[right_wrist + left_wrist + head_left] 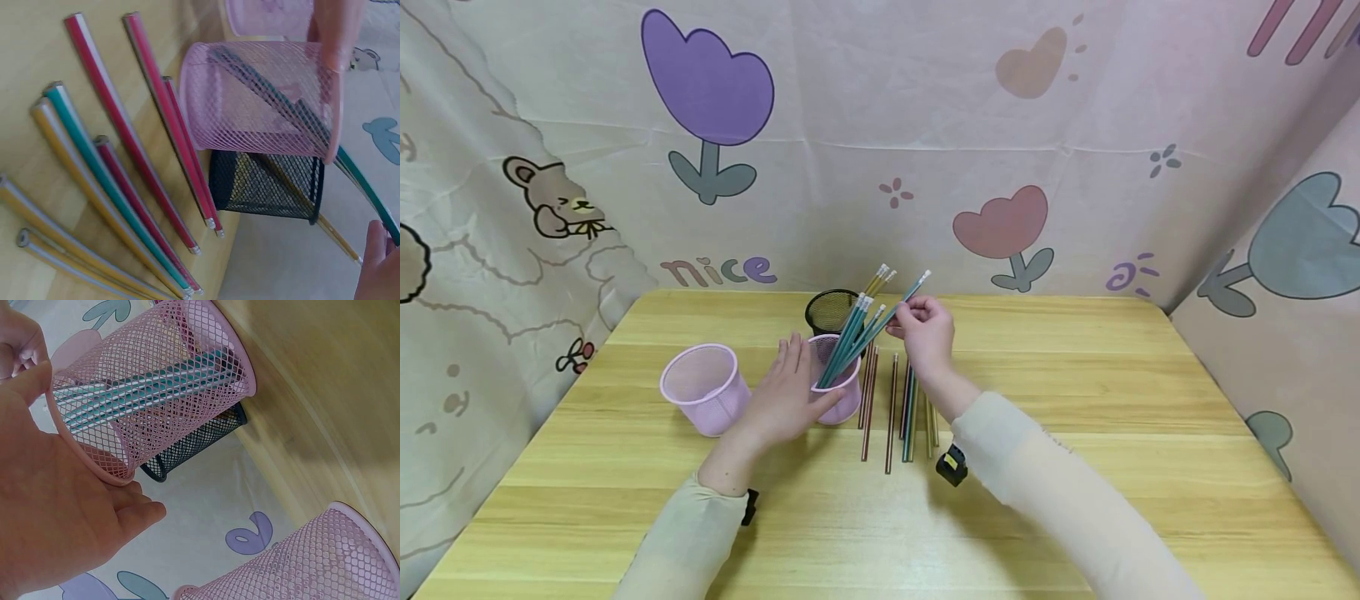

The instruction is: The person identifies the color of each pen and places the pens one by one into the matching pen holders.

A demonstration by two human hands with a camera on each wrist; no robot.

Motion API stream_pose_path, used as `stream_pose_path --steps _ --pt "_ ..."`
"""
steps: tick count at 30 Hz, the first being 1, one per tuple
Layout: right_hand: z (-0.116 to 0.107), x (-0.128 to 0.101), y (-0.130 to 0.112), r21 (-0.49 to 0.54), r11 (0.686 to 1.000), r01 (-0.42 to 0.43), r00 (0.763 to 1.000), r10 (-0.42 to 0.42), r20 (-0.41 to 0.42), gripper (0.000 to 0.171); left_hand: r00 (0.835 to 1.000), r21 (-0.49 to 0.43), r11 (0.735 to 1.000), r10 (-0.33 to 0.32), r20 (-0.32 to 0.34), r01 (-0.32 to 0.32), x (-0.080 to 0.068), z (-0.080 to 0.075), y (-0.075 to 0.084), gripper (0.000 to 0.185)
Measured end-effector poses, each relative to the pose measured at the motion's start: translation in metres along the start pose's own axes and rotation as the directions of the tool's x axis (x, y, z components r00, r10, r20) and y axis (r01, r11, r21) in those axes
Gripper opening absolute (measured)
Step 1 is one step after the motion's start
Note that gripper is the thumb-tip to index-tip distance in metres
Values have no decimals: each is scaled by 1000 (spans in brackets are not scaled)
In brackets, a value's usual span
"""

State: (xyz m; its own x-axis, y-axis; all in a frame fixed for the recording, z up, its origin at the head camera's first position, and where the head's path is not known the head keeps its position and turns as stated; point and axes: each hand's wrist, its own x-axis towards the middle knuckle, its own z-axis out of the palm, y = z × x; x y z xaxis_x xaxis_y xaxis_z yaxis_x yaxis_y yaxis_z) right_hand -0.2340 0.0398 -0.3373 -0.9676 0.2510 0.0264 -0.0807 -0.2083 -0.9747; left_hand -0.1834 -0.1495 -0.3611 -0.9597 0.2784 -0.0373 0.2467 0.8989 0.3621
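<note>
Both arms wear long, loose sleeves of pale cream cloth, soft and plain, without pattern or print. The left sleeve [681, 537] comes in at the lower left of the head view and ends at the wrist, where a small black device [750, 507] is strapped on the underside. The right sleeve [1060, 492] crosses the lower right and also stops at the wrist; beside its cuff sits a black unit with a yellow mark [952, 464]. The left hand [786, 400] and right hand [925, 329] are bare, with no rings or gloves.

Pink mesh cup [838, 392]: upright on tabletop [1075, 467], just in front of black cup [831, 310]. Green pencils [850, 342] stand inside, leaning right, eraser ends up.
</note>
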Motion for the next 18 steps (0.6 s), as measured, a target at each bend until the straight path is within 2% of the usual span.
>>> stream_pose_path --steps 5,9,12,15,18 --pt "0 -6 7 -81 997 -12 998 17 62 4 1000 1 1000 -5 5 5 0 0 0 95" --pt "0 -10 13 -155 987 -50 992 67 106 6 1000 3 1000 -7 8 7 0 0 1 96" --pt "-1 -12 17 -254 964 -76 980 120 160 12 1000 2 1000 -6 7 6 0 0 1 95" --pt "-4 -13 20 -366 927 -78 961 168 221 20 1000 1 1000 -4 6 4 0 0 1 95" --pt "-8 -14 22 -423 903 -75 949 195 248 25 1000 0 1000 -4 5 4 0 0 0 95"
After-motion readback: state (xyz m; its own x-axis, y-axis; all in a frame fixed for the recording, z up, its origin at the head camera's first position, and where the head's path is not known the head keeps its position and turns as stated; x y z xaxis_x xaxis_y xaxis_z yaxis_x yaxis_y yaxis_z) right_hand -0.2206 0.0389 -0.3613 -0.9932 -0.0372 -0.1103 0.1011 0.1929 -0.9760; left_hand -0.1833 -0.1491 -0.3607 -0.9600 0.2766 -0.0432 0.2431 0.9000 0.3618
